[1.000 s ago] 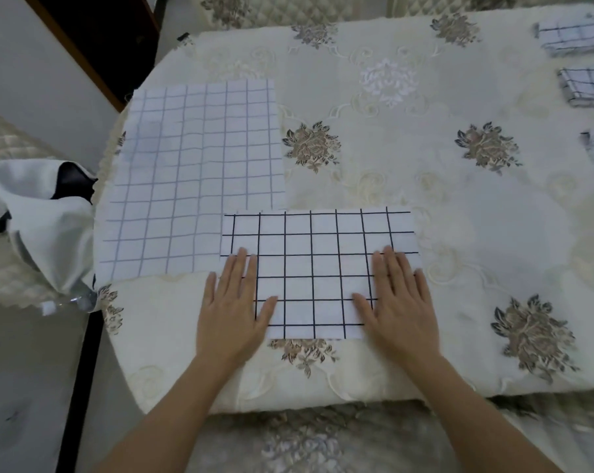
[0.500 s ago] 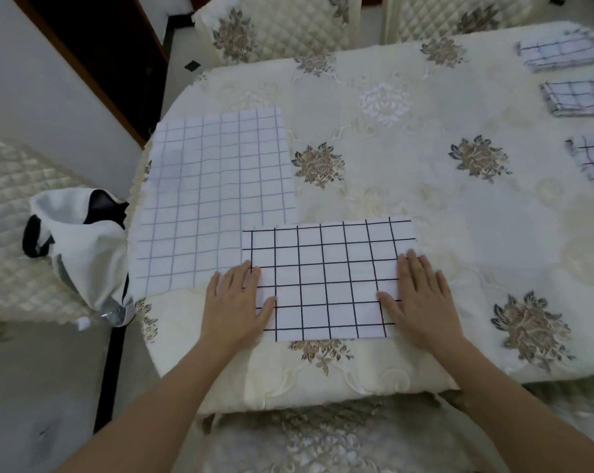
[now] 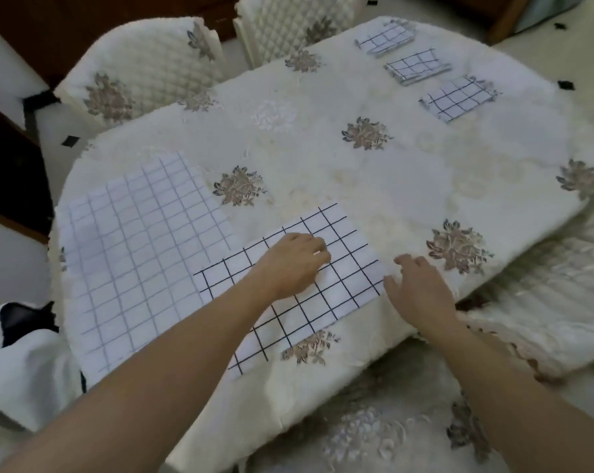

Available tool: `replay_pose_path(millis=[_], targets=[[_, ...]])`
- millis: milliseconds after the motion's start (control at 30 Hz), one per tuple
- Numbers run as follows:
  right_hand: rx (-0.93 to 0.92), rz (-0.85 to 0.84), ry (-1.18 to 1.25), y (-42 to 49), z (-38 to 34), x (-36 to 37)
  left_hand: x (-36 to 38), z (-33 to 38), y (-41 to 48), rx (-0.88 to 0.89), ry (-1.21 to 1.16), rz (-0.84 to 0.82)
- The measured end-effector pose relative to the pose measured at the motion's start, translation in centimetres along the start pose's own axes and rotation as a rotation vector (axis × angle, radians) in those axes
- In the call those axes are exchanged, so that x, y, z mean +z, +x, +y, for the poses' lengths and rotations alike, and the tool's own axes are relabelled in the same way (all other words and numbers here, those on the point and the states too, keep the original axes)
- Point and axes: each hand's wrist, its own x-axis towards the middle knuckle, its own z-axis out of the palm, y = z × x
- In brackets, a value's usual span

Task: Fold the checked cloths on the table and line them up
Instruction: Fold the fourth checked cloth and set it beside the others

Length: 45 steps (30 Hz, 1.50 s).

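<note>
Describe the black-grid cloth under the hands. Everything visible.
The black-checked cloth is a white rectangle with a thin black grid. It looks like thin fabric and lies flat and smooth on the embroidered tablecloth, near the table's near edge. Its left end appears to overlap a larger paler checked cloth. The left hand rests on its middle with bent fingers. The right hand is spread at its right edge, but contact is unclear.

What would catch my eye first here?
Nearest the camera, the left hand rests on a black-checked cloth, with the right hand at that cloth's right edge. A larger pale-checked cloth lies flat to the left, and three folded checked cloths sit in a row at the far right.
</note>
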Motion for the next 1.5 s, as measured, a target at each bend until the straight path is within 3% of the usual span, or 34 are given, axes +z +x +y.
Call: replay_pose_path(millis=[133,367,700,900,1200,1500], targets=[[0.096,0.050,0.087,0.5,-0.8,1.6,-0.3,1.1,6.9,0.193,0.089,-0.126],[0.105,0.128,0.044,2.3,-1.5,2.6,0.0,0.7,12.0,0.321,0.055,-0.303],[0.202,0.008,0.193,4.1,-1.2,2.7,0.5,-0.3,13.5,0.390,0.015,-0.289],[0.066,0.053,0.267,4.6,-0.7,1.8,0.2,0.0,14.4,0.381,0.009,-0.316],[0.169,-0.071,0.558,4.7,0.3,-0.3,1.1,0.6,14.3,0.381,0.005,-0.114],[0.047,0.106,0.328,2.4,-1.7,-2.1,-2.5,-1.9,11.6,0.426,-0.027,0.051]])
